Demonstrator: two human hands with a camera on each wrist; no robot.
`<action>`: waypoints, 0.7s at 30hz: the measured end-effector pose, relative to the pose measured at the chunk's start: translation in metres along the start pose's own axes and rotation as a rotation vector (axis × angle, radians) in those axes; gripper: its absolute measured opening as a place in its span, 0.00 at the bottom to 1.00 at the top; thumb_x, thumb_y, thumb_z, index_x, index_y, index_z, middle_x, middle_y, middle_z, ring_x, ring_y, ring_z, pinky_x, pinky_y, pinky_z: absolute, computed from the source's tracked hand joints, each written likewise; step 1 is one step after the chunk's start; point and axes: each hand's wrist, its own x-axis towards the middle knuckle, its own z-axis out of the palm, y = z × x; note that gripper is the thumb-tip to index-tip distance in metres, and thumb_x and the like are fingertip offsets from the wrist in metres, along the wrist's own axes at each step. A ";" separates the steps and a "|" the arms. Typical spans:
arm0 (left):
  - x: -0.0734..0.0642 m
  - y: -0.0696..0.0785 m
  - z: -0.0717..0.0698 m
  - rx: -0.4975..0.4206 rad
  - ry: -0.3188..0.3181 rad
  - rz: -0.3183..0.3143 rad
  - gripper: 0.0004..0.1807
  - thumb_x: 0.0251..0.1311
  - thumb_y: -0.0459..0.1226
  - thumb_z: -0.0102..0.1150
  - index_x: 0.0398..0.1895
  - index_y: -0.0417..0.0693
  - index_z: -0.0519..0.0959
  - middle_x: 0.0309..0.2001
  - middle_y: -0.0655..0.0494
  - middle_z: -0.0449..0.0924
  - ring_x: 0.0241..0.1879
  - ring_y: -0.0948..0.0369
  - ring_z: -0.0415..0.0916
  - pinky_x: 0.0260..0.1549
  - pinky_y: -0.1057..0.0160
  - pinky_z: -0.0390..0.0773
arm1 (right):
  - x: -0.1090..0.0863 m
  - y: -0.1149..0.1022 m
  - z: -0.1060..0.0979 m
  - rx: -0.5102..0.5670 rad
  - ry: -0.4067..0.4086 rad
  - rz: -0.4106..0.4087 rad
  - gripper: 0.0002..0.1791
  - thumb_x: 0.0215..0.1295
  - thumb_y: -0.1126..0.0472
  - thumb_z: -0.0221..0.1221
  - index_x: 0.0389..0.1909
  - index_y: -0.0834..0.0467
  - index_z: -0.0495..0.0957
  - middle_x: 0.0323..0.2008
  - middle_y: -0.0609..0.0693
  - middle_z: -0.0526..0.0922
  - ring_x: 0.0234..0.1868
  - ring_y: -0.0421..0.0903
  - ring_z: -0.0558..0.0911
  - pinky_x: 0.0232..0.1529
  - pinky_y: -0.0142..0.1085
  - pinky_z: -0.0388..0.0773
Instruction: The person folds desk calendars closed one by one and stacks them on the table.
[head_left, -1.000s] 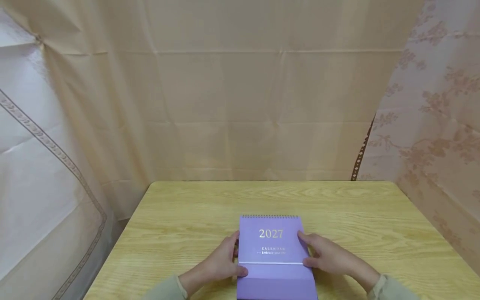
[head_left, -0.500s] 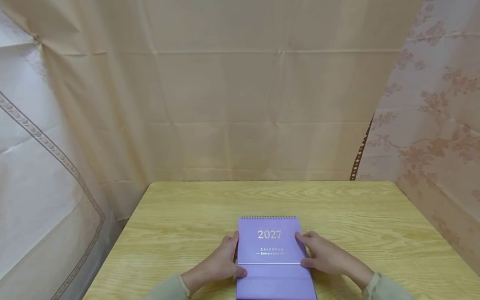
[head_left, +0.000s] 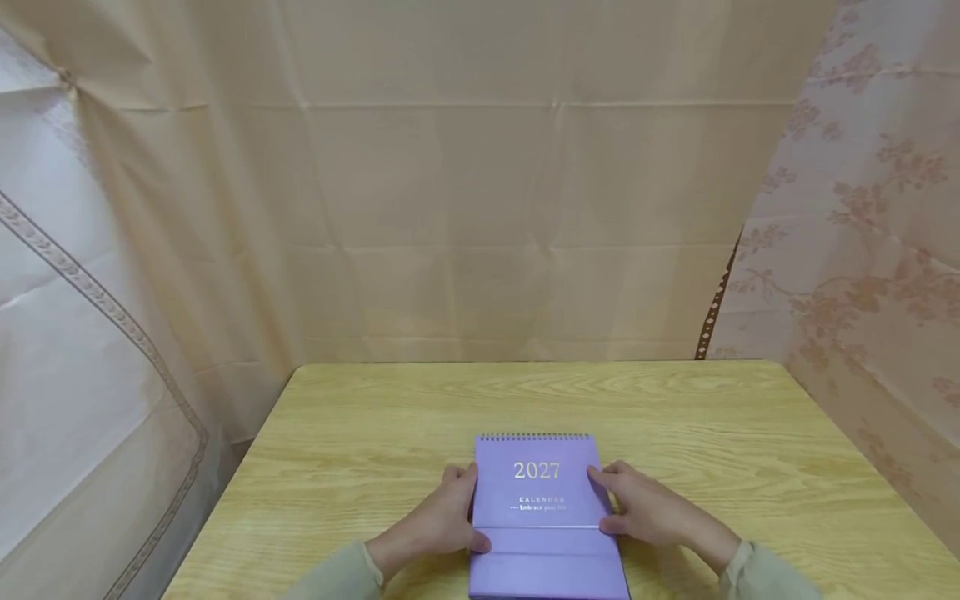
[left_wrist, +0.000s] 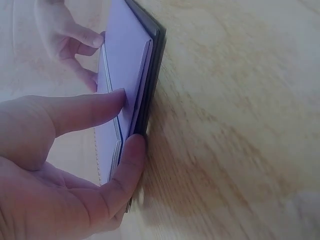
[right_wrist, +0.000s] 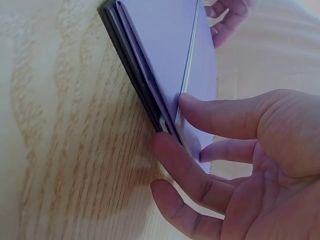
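A purple desk calendar (head_left: 542,492) lies on the wooden table near its front, its spiral binding at the far end. Gold "2027" lettering marks the cover, and a white line crosses it below the text. My left hand (head_left: 448,515) holds the left side, thumb on the lower panel (head_left: 547,575) and index finger at the edge, as the left wrist view shows. On the opposite side my right hand (head_left: 648,507) pinches the edge, its thumb close to the white line. Dark layers (right_wrist: 135,65) show beneath the purple ones in the right wrist view.
The pale wood-grain table (head_left: 360,425) runs back to a beige curtain (head_left: 450,208). White cloth with a patterned band (head_left: 82,283) hangs at the left, and floral cloth (head_left: 877,250) hangs at the right.
The calendar's lower panel, darker and bent at a crease one second ago, now looks flatter and lighter. Both hands stay on its sides. The whole head view has shifted slightly.
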 end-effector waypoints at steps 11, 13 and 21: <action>0.003 -0.001 0.003 0.059 0.026 -0.022 0.62 0.31 0.32 0.85 0.71 0.20 0.58 0.56 0.34 0.67 0.52 0.44 0.75 0.61 0.44 0.73 | 0.004 -0.003 -0.001 -0.080 -0.016 0.033 0.40 0.56 0.60 0.74 0.67 0.72 0.70 0.56 0.65 0.75 0.29 0.39 0.71 0.34 0.39 0.75; 0.003 -0.002 0.003 0.068 0.027 -0.020 0.62 0.31 0.33 0.86 0.71 0.20 0.58 0.56 0.34 0.68 0.51 0.44 0.75 0.60 0.45 0.73 | 0.005 -0.004 -0.001 -0.097 -0.022 0.039 0.39 0.56 0.60 0.73 0.67 0.71 0.70 0.56 0.64 0.75 0.28 0.39 0.70 0.32 0.38 0.73; 0.004 -0.004 0.004 0.085 0.026 -0.032 0.62 0.32 0.34 0.86 0.71 0.21 0.59 0.55 0.35 0.69 0.49 0.47 0.75 0.60 0.46 0.73 | 0.004 -0.005 -0.002 -0.154 -0.028 -0.025 0.38 0.58 0.58 0.73 0.65 0.72 0.71 0.53 0.65 0.77 0.25 0.37 0.69 0.27 0.34 0.72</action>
